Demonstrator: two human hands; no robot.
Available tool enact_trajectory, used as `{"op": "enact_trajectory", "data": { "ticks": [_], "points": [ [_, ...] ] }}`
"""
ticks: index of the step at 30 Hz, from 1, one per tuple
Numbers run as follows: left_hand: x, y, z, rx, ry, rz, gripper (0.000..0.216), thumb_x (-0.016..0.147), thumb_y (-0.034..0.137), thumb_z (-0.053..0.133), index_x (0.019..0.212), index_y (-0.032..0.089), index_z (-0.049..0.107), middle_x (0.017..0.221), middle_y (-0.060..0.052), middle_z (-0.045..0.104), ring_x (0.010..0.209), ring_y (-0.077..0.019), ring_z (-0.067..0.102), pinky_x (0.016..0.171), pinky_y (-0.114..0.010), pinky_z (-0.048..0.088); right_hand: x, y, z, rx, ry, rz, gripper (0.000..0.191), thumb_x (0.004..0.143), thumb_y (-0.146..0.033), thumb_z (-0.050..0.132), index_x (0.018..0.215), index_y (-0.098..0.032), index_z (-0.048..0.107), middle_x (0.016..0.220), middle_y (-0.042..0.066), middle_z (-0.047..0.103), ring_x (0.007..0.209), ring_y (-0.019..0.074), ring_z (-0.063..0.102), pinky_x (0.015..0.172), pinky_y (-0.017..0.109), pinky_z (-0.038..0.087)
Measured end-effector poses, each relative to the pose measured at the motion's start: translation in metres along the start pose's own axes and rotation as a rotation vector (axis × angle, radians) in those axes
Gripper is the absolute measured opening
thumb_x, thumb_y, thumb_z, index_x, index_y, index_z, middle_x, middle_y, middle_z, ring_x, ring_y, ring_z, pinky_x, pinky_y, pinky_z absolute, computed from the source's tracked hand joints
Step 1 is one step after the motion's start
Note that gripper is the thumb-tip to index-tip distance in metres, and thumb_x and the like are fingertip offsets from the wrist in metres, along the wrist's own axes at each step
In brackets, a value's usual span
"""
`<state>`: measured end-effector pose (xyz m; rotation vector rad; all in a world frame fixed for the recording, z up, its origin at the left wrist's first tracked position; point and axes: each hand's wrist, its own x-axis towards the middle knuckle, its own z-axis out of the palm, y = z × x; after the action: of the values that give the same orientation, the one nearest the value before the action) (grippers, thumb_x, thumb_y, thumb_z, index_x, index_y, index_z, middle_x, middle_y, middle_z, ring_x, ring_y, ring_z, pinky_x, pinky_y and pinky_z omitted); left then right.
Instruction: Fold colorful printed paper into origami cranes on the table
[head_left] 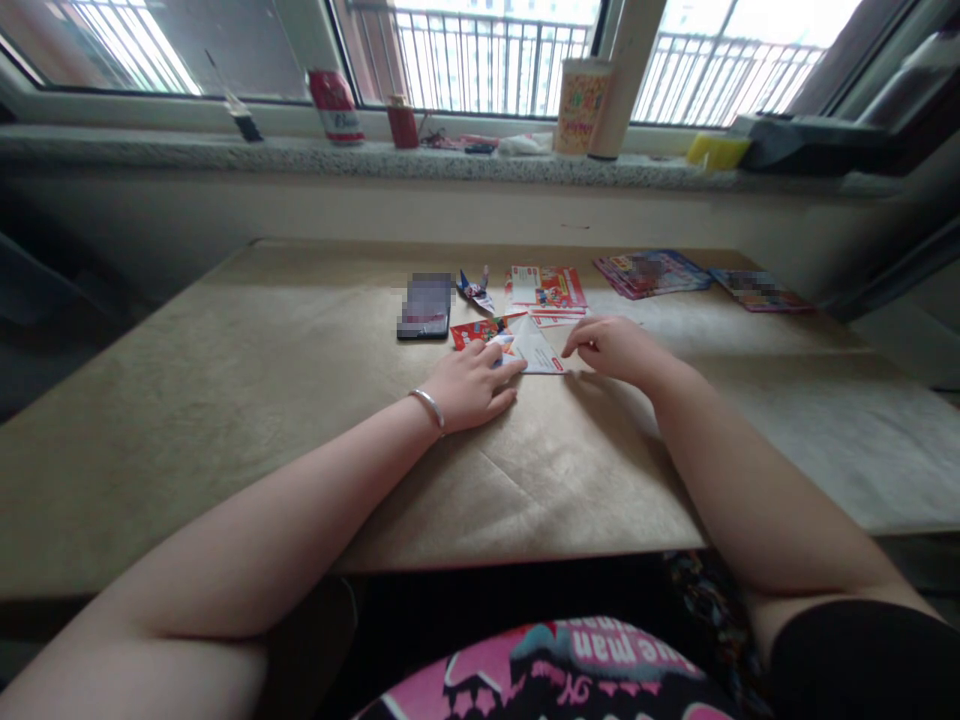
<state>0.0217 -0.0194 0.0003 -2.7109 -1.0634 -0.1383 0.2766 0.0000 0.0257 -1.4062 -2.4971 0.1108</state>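
Observation:
A partly folded paper sheet [536, 352], white with a red printed flap on its left, lies on the table in front of me. My left hand [474, 384] rests flat on its left part, fingers spread, covering some of it. Just off the right corner of the paper is my right hand [611, 348], its fingers bent downward and apart, with nothing visible in them. Behind the paper lie several red and white printed cards [551, 288]. A small folded paper figure [475, 291] stands beside them, to the right of a dark phone [425, 306].
Two groups of printed cards, a fanned stack [652, 273] and a smaller stack [761, 290], lie at the back right of the table [187, 400]. Along the windowsill [450, 165] stand a red can [335, 106], a red bottle [403, 123], a patterned cup [582, 106] and a yellow object [716, 152].

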Motion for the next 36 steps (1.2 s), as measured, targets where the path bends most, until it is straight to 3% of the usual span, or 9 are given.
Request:
{"op": "enact_trajectory", "data": {
  "ticks": [5, 10, 19, 27, 36],
  "points": [
    [-0.001, 0.000, 0.002, 0.011, -0.001, 0.010, 0.051, 0.095, 0.047, 0.039, 0.140, 0.024, 0.049, 0.123, -0.013, 0.055, 0.112, -0.0292, 0.049, 0.098, -0.040, 0.038, 0.003, -0.022, 0.013, 0.035, -0.077, -0.159, 0.034, 0.078, -0.009, 0.049, 0.092, -0.020, 0.078, 0.094, 0.006, 0.074, 0.083, 0.0166, 0.065, 0.082, 0.027, 0.048],
    [-0.002, -0.003, 0.000, 0.032, -0.018, 0.065, 0.055, 0.096, 0.047, 0.038, 0.142, 0.020, 0.045, 0.127, -0.015, 0.054, 0.113, -0.0289, 0.049, 0.098, -0.039, 0.038, 0.004, -0.029, 0.017, 0.012, -0.062, -0.143, 0.036, 0.079, -0.009, 0.049, 0.098, -0.021, 0.077, 0.095, 0.006, 0.073, 0.084, 0.0169, 0.065, 0.080, 0.027, 0.047],
    [-0.002, -0.005, -0.006, 0.080, -0.054, 0.128, 0.049, 0.097, 0.047, 0.036, 0.141, 0.027, 0.047, 0.126, -0.015, 0.053, 0.105, -0.0284, 0.052, 0.092, -0.040, 0.039, 0.005, -0.035, 0.018, -0.025, -0.100, -0.131, 0.035, 0.080, -0.010, 0.049, 0.096, -0.021, 0.078, 0.100, 0.007, 0.072, 0.085, 0.0174, 0.064, 0.081, 0.027, 0.045],
    [-0.003, -0.006, -0.004, 0.045, -0.039, 0.100, 0.046, 0.096, 0.047, 0.040, 0.137, 0.031, 0.051, 0.124, -0.013, 0.054, 0.105, -0.0280, 0.052, 0.092, -0.041, 0.042, 0.006, -0.033, 0.018, -0.032, -0.106, -0.126, 0.033, 0.082, -0.012, 0.049, 0.095, -0.021, 0.078, 0.096, 0.007, 0.071, 0.082, 0.0169, 0.063, 0.080, 0.028, 0.045],
    [-0.007, -0.028, -0.009, -0.026, -0.063, 0.119, 0.037, 0.094, 0.042, 0.045, 0.126, 0.030, 0.060, 0.122, -0.007, 0.059, 0.108, -0.0227, 0.057, 0.093, -0.034, 0.044, 0.005, -0.029, 0.017, -0.012, -0.120, -0.124, 0.032, 0.081, -0.012, 0.052, 0.096, -0.020, 0.078, 0.099, 0.007, 0.071, 0.085, 0.0175, 0.063, 0.082, 0.029, 0.046]
  ]
}}
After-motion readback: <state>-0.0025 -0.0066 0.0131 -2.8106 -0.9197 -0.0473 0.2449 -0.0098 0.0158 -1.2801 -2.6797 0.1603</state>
